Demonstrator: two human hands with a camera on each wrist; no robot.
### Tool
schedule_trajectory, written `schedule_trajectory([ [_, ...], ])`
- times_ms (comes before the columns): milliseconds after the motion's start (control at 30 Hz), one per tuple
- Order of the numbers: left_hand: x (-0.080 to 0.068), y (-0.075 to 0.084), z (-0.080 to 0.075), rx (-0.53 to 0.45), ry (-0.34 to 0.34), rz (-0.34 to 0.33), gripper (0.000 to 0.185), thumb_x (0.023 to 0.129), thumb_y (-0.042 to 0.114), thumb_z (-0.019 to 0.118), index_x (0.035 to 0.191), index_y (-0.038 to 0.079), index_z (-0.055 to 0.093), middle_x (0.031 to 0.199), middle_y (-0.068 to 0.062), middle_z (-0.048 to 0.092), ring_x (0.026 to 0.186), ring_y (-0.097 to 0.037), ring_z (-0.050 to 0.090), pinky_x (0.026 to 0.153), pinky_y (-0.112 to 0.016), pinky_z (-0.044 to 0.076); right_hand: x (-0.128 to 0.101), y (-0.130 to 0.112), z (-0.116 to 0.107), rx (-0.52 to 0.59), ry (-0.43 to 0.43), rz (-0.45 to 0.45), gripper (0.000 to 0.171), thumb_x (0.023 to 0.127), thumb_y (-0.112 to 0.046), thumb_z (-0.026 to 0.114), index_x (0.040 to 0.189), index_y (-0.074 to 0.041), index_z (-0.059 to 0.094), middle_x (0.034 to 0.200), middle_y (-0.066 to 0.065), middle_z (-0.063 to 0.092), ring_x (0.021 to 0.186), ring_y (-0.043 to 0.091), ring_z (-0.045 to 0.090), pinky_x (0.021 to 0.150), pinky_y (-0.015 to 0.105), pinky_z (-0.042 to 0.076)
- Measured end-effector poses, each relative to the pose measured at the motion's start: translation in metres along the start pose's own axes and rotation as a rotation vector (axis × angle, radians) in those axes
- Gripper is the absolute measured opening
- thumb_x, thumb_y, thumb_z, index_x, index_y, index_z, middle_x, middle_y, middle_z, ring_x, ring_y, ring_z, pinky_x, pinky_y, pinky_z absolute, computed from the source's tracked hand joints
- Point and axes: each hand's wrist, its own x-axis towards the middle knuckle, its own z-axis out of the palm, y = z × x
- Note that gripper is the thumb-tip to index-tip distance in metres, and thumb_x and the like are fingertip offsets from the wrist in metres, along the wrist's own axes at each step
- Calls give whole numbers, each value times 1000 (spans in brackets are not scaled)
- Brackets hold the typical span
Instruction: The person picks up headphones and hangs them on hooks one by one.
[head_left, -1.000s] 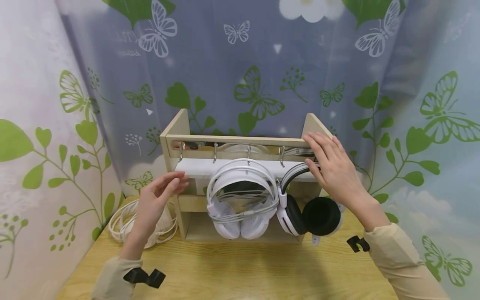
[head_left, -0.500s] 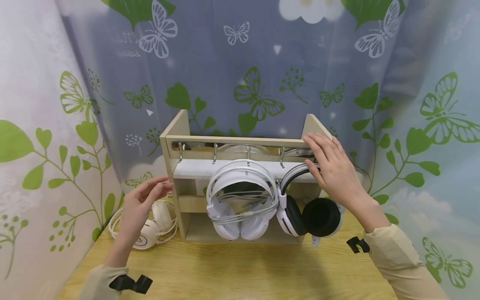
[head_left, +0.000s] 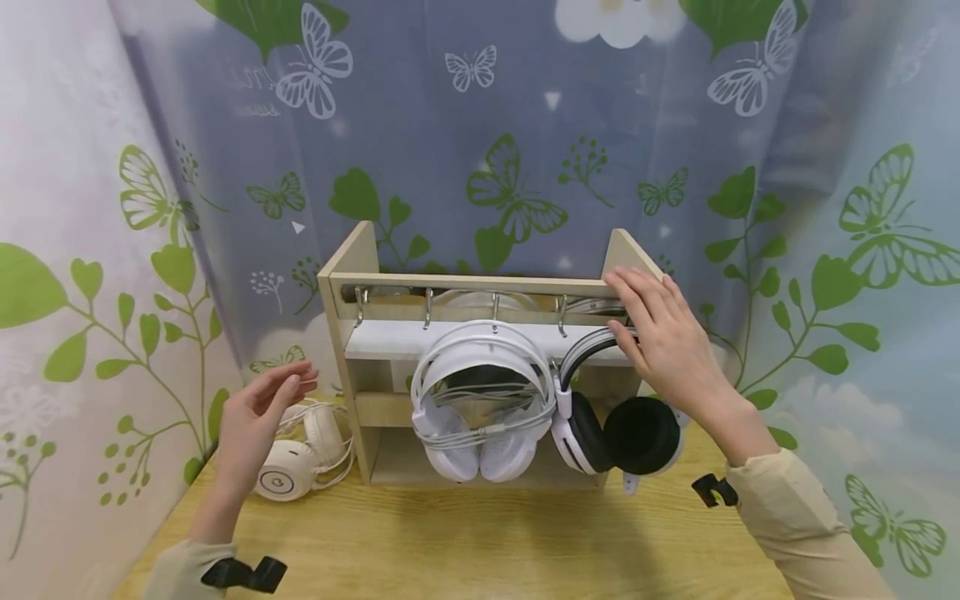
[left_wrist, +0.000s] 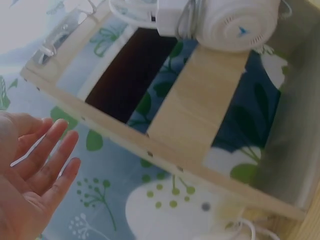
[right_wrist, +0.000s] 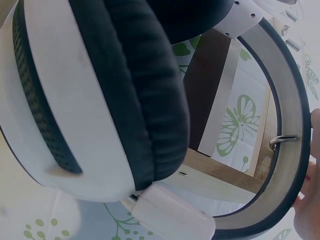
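Note:
My left hand (head_left: 251, 429) hangs in the air left of the wooden hook rack (head_left: 356, 408), fingers loosely extended and holding nothing. Behind it, white headphones (head_left: 288, 471) lie on the table with their cable, partly hidden by the hand. My right hand (head_left: 671, 342) rests with extended fingers on the rack's upper right end, by the headband of the white headphones with black ear pads (head_left: 581, 433). In the right wrist view that headband (right_wrist: 292, 85) hangs on a metal hook (right_wrist: 282, 140). Another pair of white headphones (head_left: 450, 442), its cable wound up, hangs in the middle.
Several metal hooks (head_left: 428, 308) line the rack's front bar; the two leftmost bear nothing. A white shelf strip (head_left: 382, 337) runs behind them. The wooden table (head_left: 450, 542) extends in front. Patterned curtains (head_left: 420, 125) close off the back and sides.
My left hand has moved left and a little down, away from the rack's left side, uncovering more of the headphones on the table. My right hand has stayed in place.

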Motion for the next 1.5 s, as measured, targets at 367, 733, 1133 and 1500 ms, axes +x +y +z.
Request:
schedule_trajectory([
  [367, -8, -17, -16, 122, 128, -76, 30, 104, 9, 56, 127, -10, 63, 110, 19, 71, 100, 7, 67, 88, -9, 50, 0, 0, 0, 1, 4, -5, 63, 111, -48, 27, 153, -3, 41, 152, 19, 44, 141, 38, 39, 122, 54, 21],
  [733, -21, -35, -24, 413, 82, -207, 36, 107, 24, 53, 134, 2, 63, 135, -21, 63, 115, -2, 61, 97, -11, 46, -1, 0, -1, 2, 5, -2, 62, 111, -48, 27, 153, -4, 41, 152, 19, 44, 141, 38, 39, 125, 51, 17],
  [1133, -34, -71, -22, 621, -119, -180, 37, 103, 18, 60, 135, -1, 60, 127, -34, 61, 109, -54, 60, 86, -66, 49, 0, -1, -1, 0, 14, -11, 62, 111, -47, 28, 152, -3, 42, 151, 20, 45, 140, 39, 40, 124, 52, 18],
  [1500, -42, -92, -17, 660, -183, -45, 29, 92, -1, 69, 119, -11, 67, 129, -33, 61, 118, -60, 54, 98, -70, 43, -1, -1, 0, -2, 11, -12, 62, 111, -47, 29, 152, -3, 42, 151, 19, 45, 140, 39, 40, 125, 50, 16],
])
